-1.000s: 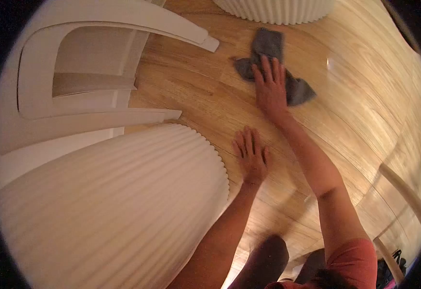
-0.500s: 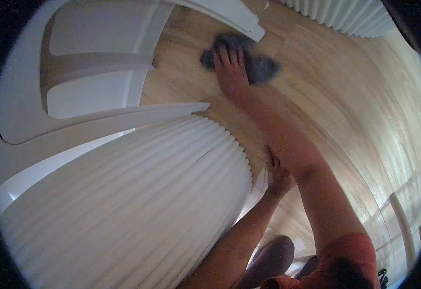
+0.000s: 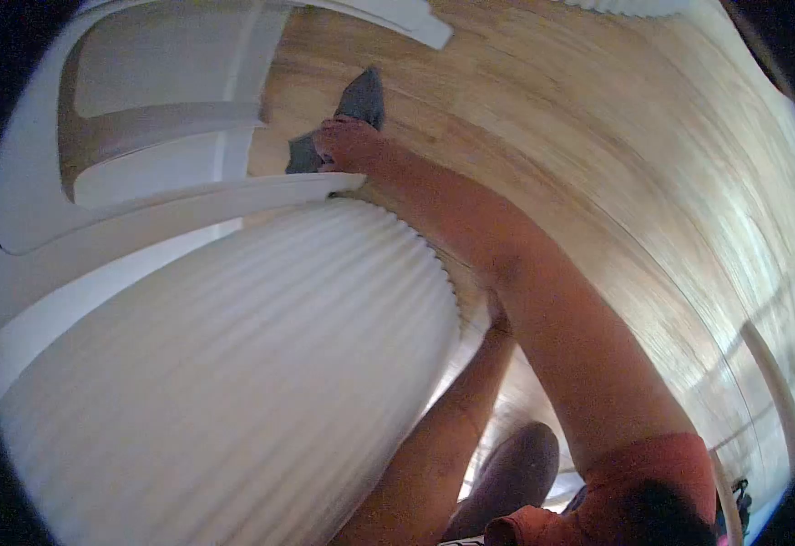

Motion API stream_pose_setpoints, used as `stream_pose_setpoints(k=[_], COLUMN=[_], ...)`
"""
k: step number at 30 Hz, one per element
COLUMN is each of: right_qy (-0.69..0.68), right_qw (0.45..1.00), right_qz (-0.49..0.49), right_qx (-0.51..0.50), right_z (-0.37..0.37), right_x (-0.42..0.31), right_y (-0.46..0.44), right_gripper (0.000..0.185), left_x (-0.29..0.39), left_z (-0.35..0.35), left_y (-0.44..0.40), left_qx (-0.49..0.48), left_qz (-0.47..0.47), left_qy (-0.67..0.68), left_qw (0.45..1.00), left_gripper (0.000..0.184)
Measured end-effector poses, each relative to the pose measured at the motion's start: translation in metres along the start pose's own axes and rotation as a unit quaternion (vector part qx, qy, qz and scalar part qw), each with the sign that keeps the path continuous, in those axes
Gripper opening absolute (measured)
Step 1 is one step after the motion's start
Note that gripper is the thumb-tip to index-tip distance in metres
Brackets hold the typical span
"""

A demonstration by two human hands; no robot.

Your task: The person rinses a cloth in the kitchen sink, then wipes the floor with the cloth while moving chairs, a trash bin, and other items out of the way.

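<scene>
A dark grey cloth lies on the wooden floor, bunched under my right hand. The fingers of that hand are curled round the cloth, beside the end of a white chair-like leg. My left hand is down by the floor near the ribbed white cylinder, mostly hidden behind my right forearm; its fingers cannot be made out.
A large ribbed white cylinder fills the lower left. White curved furniture legs stand at the upper left. Another ribbed base shows at the top. Wooden legs are at the right edge.
My right hand has moved left with the cloth, closer to the white furniture, and its fingers have gone from spread to curled. My left hand has become hidden behind the right arm.
</scene>
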State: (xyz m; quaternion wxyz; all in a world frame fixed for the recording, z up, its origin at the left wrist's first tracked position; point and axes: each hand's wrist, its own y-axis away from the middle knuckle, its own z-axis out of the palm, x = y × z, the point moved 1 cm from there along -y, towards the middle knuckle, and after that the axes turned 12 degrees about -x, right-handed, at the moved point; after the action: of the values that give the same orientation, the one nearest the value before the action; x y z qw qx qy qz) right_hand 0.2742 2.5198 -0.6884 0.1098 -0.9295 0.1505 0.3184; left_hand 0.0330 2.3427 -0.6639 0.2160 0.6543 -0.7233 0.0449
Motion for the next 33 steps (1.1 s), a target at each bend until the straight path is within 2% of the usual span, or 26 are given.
stream_pose_setpoints(k=[1,3,5,7,9,10,11,13,14,15,16,18,19,21,23,25,27,28,29,31,32,33], right_qy=[0.055,0.126,0.075,0.069,0.102,0.209,0.185,0.202,0.21,0.209,0.203,0.213,0.185,0.213,0.181,0.184,0.172,0.15,0.127,0.045,0.046,0.035], right_qw=[0.988,0.954,0.952,0.929,0.889,0.84,0.827,0.779,0.717,0.643,0.638,0.526,0.559,0.628,0.713,0.801,0.883,0.912,0.938,0.954,0.953,0.955], right_qz=[0.039,0.083,0.21,0.238,0.359,0.347,0.405,0.456,0.57,0.676,0.681,0.747,0.736,0.652,0.632,0.503,0.418,0.364,0.307,0.285,0.29,0.275], right_qx=[0.137,0.259,0.211,0.275,0.266,0.36,0.343,0.38,0.341,0.292,0.297,0.346,0.333,0.369,0.244,0.267,0.126,0.114,0.101,0.077,0.074,0.105], right_z=[0.006,-0.001,-0.032,-0.047,-0.088,-0.082,-0.087,-0.077,-0.071,-0.061,-0.049,-0.015,-0.006,0.008,-0.015,-0.014,-0.011,-0.001,0.011,0.026,0.039,0.056], right_x=[0.001,-0.002,-0.01,0.009,0.001,0.009,0.008,-0.004,-0.019,-0.039,-0.052,-0.076,-0.079,-0.065,-0.068,-0.053,-0.071,-0.085,-0.103,-0.145,-0.162,-0.177], right_y=[0.017,0.066,0.132,0.22,0.315,0.365,0.414,0.498,0.529,0.545,0.542,0.536,0.513,0.449,0.373,0.309,0.265,0.256,0.254,0.269,0.283,0.302], right_gripper=[0.03,0.028,0.026,0.033,0.04,0.043,0.043,0.043,0.044,0.046,0.046,0.048,0.047,0.045,0.042,0.04,0.038,0.036,0.034,0.027,0.027,0.024], left_x=[-0.001,-0.001,-0.002,-0.002,0.0,-0.001,0.001,0.003,0.0,-0.002,0.0,0.012,0.021,0.045,0.068,0.081,0.079,0.078,0.075,0.072,0.074,0.076], left_z=[0.0,0.002,0.003,0.005,0.004,0.005,0.004,0.006,0.01,0.011,0.007,0.001,0.001,0.0,-0.005,-0.004,0.006,0.011,0.015,0.016,0.01,0.0], left_y=[0.0,-0.002,-0.004,-0.004,-0.006,-0.005,-0.002,-0.001,0.0,0.005,0.011,0.029,0.043,0.081,0.121,0.158,0.185,0.196,0.204,0.215,0.215,0.211], left_qx=[0.005,0.017,0.028,0.047,0.077,0.099,0.118,0.157,0.166,0.171,0.167,0.204,0.2,0.212,0.193,0.154,0.158,0.163,0.161,0.189,0.186,0.206], left_qz=[0.002,0.0,0.001,0.008,0.029,0.039,0.048,0.075,0.073,0.069,0.076,0.074,0.077,0.075,0.06,0.013,0.021,0.022,0.019,-0.027,-0.026,-0.043], left_qy=[-0.001,0.004,0.011,0.005,-0.029,-0.034,-0.044,-0.025,0.019,0.064,0.057,0.15,0.149,0.188,0.228,0.254,0.246,0.242,0.241,0.281,0.285,0.251], left_qw=[1.0,1.0,1.0,0.999,0.996,0.994,0.991,0.984,0.983,0.981,0.981,0.965,0.965,0.956,0.952,0.955,0.956,0.956,0.957,0.94,0.94,0.945], left_gripper=[0.068,0.066,0.064,0.061,0.056,0.054,0.053,0.054,0.053,0.051,0.051,0.048,0.048,0.043,0.04,0.038,0.037,0.036,0.036,0.034,0.034,0.032])
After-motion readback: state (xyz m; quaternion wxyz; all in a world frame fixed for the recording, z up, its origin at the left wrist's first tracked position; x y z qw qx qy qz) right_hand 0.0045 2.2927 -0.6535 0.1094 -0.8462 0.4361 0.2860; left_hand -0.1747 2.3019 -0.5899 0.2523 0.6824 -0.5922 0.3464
